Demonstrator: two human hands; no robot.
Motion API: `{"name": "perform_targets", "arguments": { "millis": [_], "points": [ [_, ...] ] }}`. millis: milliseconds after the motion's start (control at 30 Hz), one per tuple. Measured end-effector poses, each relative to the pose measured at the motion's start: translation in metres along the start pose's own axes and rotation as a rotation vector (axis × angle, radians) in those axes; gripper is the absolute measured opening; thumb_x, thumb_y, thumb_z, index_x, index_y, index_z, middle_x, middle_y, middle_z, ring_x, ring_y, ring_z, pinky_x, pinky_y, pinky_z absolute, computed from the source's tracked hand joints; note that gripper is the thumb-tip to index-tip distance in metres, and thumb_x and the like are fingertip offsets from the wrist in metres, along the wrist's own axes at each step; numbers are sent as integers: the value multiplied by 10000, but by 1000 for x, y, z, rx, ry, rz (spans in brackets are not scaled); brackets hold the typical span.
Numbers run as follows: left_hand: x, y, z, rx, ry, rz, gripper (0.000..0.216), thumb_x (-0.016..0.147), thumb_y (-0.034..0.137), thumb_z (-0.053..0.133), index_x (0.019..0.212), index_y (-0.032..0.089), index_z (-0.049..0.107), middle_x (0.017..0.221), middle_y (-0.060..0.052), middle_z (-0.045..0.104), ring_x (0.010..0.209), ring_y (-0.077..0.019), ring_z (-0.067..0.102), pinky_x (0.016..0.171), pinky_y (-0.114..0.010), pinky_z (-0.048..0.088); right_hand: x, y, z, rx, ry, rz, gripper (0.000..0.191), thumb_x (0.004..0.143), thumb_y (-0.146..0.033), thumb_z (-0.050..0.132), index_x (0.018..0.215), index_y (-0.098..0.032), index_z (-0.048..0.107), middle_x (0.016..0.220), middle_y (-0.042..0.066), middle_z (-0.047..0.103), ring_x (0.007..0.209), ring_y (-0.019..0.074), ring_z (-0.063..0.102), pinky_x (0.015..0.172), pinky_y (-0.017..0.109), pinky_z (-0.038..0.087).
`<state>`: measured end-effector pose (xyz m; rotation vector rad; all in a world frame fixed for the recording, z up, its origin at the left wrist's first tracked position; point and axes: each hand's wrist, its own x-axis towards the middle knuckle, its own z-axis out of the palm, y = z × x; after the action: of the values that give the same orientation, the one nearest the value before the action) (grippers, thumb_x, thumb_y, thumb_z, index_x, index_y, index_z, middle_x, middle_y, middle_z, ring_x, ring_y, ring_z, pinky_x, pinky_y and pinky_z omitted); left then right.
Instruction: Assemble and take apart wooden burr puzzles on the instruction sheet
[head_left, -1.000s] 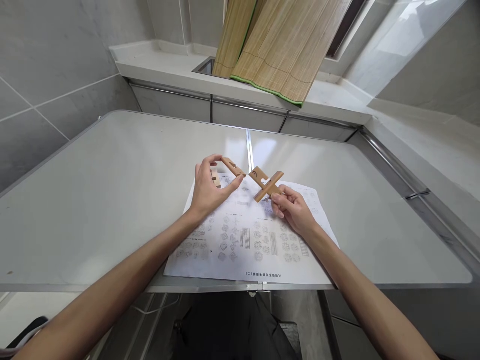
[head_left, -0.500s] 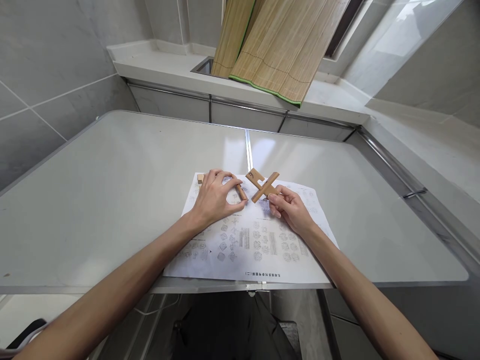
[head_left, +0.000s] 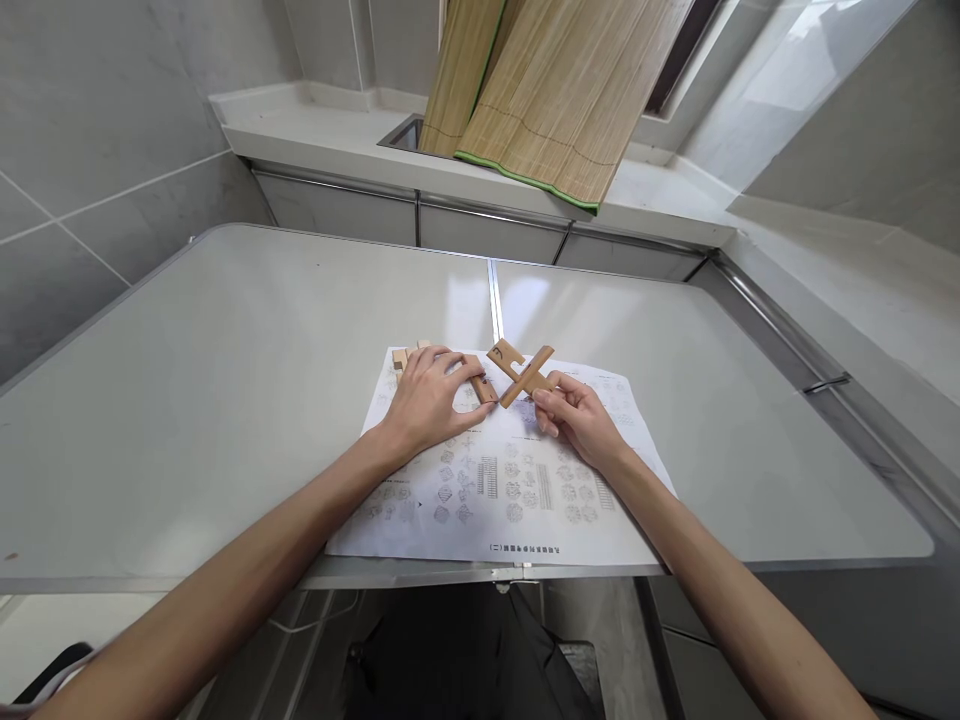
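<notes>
My left hand (head_left: 429, 398) pinches a small wooden puzzle piece (head_left: 481, 384) between thumb and fingers, close to the printed sheet (head_left: 420, 535). In my right hand (head_left: 576, 415) are two wooden puzzle pieces joined in a cross (head_left: 526, 375), gripped by one end. A dark curved mark shows on the cross's upper left arm, which also has a notch. The two hands' pieces are near each other; whether they touch I cannot tell. Behind my left fingers lie several light wooden pieces (head_left: 400, 358), partly hidden.
The sheet with printed diagrams lies on a pale folding table (head_left: 225, 400) with a metal seam (head_left: 495, 300) down its middle. Beyond it are a white ledge (head_left: 322, 135) and a hanging bamboo blind (head_left: 562, 100). Tiled walls stand at the left and right.
The piece in my left hand has turned, so more of its broad face shows. More of the light pieces behind that hand are visible. My right hand has barely shifted.
</notes>
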<state>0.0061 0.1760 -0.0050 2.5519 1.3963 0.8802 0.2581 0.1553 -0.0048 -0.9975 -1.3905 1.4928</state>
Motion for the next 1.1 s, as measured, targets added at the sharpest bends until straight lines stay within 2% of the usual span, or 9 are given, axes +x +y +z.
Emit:
{"name": "perform_targets", "arguments": {
  "millis": [167,300,367,500,667,800,967,1033,1100],
  "points": [
    [-1,-2,2,41,-30,8,429,936,554,650,1256,278,731,1274,-116,706,1325,-405,522,1150,-605,362,0,1,0,26,-2,4,445,879,-524,809,756,-243,488,594,-45,610,478,117,460,487,270,343],
    [-2,-2,2,56,-23,17,472,929,556,666,1278,241,708,1337,-142,678,1382,-426,475,1160,-615,355,0,1,-1,55,-11,-2,423,893,-491,810,755,-241,497,594,-47,610,478,114,461,487,268,336],
    [-2,0,0,37,3,20,558,923,552,680,1367,216,639,1402,-162,633,1418,-421,445,1174,-610,354,0,1,-1,52,-9,-2,421,897,-491,806,754,-242,498,594,-45,610,472,113,453,474,267,326],
    [0,4,-5,-35,117,47,784,929,518,705,1570,198,386,1533,-191,512,1468,-386,415,1210,-581,358,0,0,1,35,11,-4,430,880,-507,817,748,-243,504,589,-44,605,479,117,463,490,273,383],
    [3,9,-9,-68,187,207,767,992,367,660,1625,241,245,1586,-183,465,1474,-361,439,1198,-570,399,-2,-2,3,31,-8,-11,395,891,-485,809,760,-234,534,587,-44,622,481,115,492,514,266,430],
    [2,9,-8,-54,141,332,628,1028,265,592,1590,233,313,1535,-173,532,1415,-327,518,1144,-532,463,-3,-2,3,34,-61,-17,360,919,-447,787,776,-223,544,591,-40,652,477,113,525,518,255,442],
    [2,7,-5,-9,110,345,476,1044,268,560,1496,194,432,1433,-174,599,1301,-324,585,1073,-518,503,-4,-2,2,55,-106,-37,354,938,-417,775,770,-223,532,596,-41,667,473,117,555,528,258,457],
    [2,7,-5,2,86,353,367,1049,277,544,1397,168,506,1341,-169,642,1215,-313,619,1016,-492,522,-4,-2,3,54,-143,-42,342,958,-406,755,775,-221,533,599,-35,677,475,118,558,528,257,454],
    [2,7,-5,17,32,372,206,1050,242,508,1220,150,578,1158,-143,695,1063,-286,656,925,-445,538,-4,-3,3,42,-188,-36,324,977,-400,736,791,-218,543,609,-27,688,488,120,563,538,259,457]
  ]
}}
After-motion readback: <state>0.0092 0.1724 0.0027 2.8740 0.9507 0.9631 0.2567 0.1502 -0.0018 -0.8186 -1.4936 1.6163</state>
